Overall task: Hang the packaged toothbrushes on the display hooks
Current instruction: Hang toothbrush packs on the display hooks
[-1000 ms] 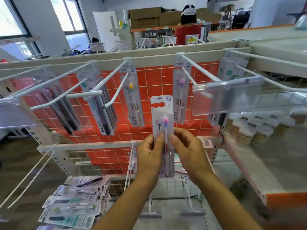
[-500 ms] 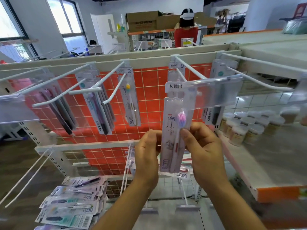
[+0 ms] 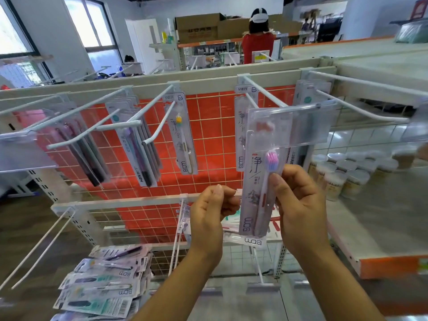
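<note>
The toothbrush pack (image 3: 258,181) is a clear, glossy plastic blister over smooth printed card. The hooks (image 3: 266,92) are smooth, white-coated metal rods, and the label holder (image 3: 308,126) on one is shiny see-through plastic. The grid (image 3: 208,144) behind is thin, pale-coated wire. The loose packs (image 3: 104,286) below gleam the same way. The shelf (image 3: 382,216) looks like matt, cream-painted metal, the boxes (image 3: 199,26) dull brown cardboard

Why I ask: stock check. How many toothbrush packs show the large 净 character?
3: yellow-bristled clear-fronted pack on the centre hook, white-card pack on the next hook right, pink-bristled pack held before it. Lower pile may hide more.
</note>
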Demonstrator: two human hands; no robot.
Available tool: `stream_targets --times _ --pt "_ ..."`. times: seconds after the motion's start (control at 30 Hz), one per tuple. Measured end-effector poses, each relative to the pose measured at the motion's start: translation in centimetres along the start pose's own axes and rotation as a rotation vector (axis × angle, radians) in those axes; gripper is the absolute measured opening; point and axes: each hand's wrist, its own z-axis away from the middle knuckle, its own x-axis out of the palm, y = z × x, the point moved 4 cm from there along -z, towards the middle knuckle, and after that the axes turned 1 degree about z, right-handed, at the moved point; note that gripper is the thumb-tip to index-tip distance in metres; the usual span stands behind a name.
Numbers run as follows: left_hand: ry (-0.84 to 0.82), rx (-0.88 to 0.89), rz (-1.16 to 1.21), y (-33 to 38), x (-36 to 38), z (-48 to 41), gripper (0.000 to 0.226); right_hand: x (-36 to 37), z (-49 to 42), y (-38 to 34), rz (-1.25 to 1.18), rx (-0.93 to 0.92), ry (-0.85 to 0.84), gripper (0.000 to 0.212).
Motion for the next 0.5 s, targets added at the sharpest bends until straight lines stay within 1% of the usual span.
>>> stream_targets --times 0.1,0.17,0.23,0.3,0.33,0.43,0.5 --pt "-0.002 -0.010 0.022 0.0 -0.1 0.0 0.027 -0.1 -0.1 0.2 -0.006 -0.010 0.023 0.027" --pt "-0.018 -0.008 0.021 0.1 0.0 0.1 0.025 -0.1 -0.1 0.4 -0.004 -0.012 0.032 0.032" --pt "-0.028 -0.009 0.020 0.0 0.0 0.1 0.028 0.0 -0.1 0.6 -0.004 -0.019 0.041 0.027" --pt "-0.031 -0.010 0.020 -0.2 -0.1 0.0 0.028 0.0 -0.2 0.8 -0.021 -0.018 0.068 0.016" --pt "-0.031 -0.009 0.019 -0.2 -0.2 0.0 0.029 0.0 -0.2 0.9 -0.029 -0.020 0.081 0.014" --pt "-0.028 -0.009 0.020 -0.3 -0.2 -0.2 0.028 -0.1 -0.2 0.9 -0.057 -0.034 0.106 0.018" --pt "-0.026 -0.009 0.021 -0.3 -0.1 -0.4 0.028 -0.3 -0.3 1.1 -0.076 -0.040 0.132 0.012"
